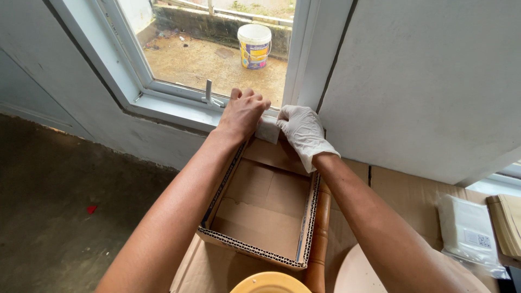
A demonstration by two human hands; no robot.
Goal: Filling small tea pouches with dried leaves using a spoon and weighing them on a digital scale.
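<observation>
My bare left hand (241,113) and my white-gloved right hand (302,130) meet at the bottom corner of the white window frame (179,106). Between them they pinch a small pale grey piece (267,130), maybe tape or cloth, pressed against the frame's lower edge. Both forearms reach over an open shallow cardboard box (260,209) with corrugated edges, which sits directly below the hands. A metal window latch (208,91) stands just left of my left hand.
Outside the glass stands a white plastic bucket (254,46) on bare ground. A turned wooden post (317,239) runs beside the box. A clear plastic packet (469,233) lies on flat cardboard at right. A yellow round lid (269,283) shows at the bottom. Concrete floor lies left.
</observation>
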